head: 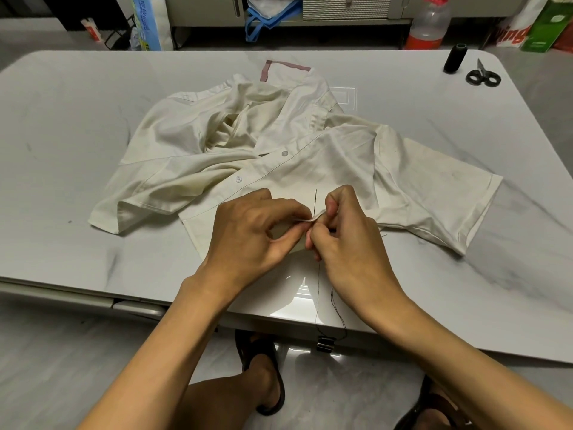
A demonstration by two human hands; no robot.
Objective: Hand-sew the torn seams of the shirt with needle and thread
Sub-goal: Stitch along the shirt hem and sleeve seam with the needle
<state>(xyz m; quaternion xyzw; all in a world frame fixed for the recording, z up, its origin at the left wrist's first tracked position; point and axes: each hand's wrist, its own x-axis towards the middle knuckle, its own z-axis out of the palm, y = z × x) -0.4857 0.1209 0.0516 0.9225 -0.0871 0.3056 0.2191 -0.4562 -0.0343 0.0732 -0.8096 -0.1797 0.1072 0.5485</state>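
Head: hands [251, 231] pinch shirt [279, 135], needle [315, 200] upright

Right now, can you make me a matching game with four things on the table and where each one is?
Things
1. needle
2. scissors
3. black thread spool
4. shirt

Places
A. lying flat at the far right corner of the table
B. crumpled across the middle of the table
C. poking up from the cloth between the left hand and the right hand
D. standing upright beside the scissors

Pairs: 1-C, 2-A, 3-D, 4-B
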